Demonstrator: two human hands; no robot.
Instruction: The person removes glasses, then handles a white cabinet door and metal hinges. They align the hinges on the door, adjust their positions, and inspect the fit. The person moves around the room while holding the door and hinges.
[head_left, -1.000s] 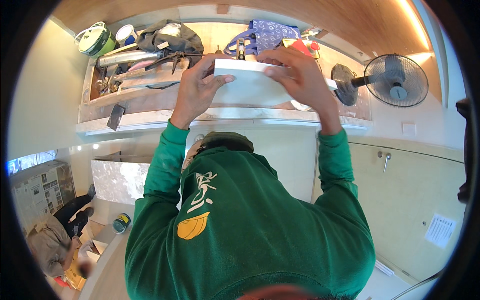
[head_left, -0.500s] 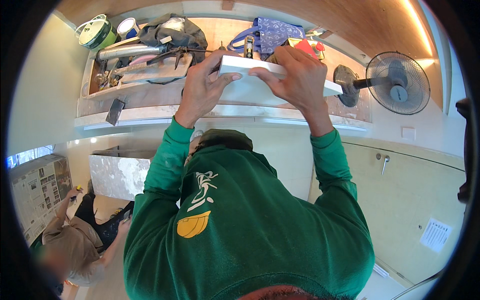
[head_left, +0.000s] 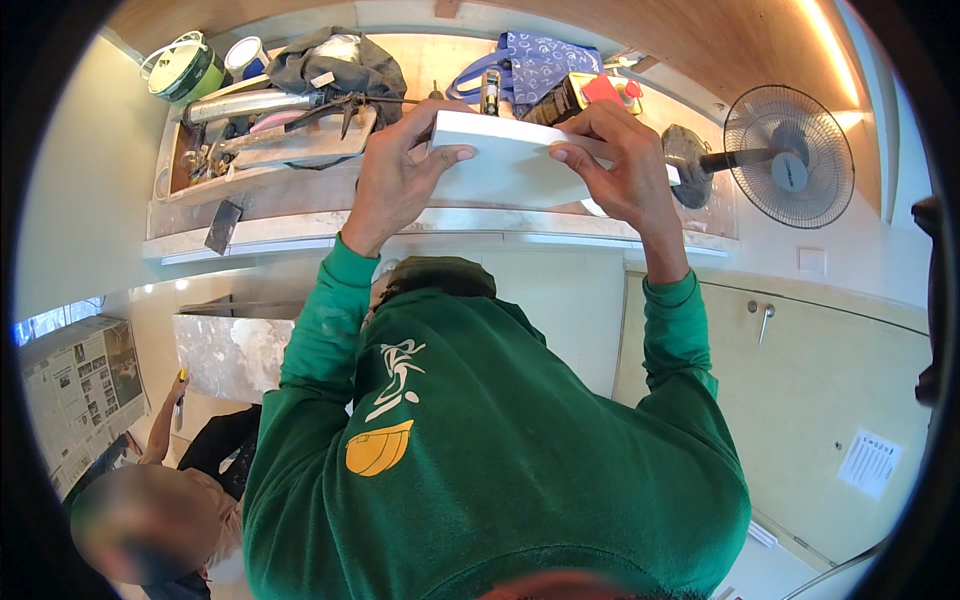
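Observation:
A white board (head_left: 505, 172) with a thin, straight top edge is held up before me over the worktop. My left hand (head_left: 400, 180) is closed on its left end, the thumb on the near face and the fingers behind. Further right, my right hand (head_left: 628, 170) grips the top edge, its thumb against the near face and its fingers bent over to the far side. The board's far face and the lower parts of those fingers are hidden. Just beyond the board stand a small dark bottle (head_left: 490, 92) and a dark can with a yellow rim (head_left: 555, 102).
A wooden tray (head_left: 205, 186) on the worktop (head_left: 290, 225) holds a caulking gun (head_left: 258, 103) and tools. Behind are a green bucket (head_left: 188, 72), a blue patterned bag (head_left: 550, 65) and, at right, a fan (head_left: 790, 160). A co-worker (head_left: 205, 490) is low at left, near a paint-stained box (head_left: 235, 352).
My right hand has slid right along the top edge and its thumb has moved away from the left one. The co-worker's arm has shifted toward the stained box.

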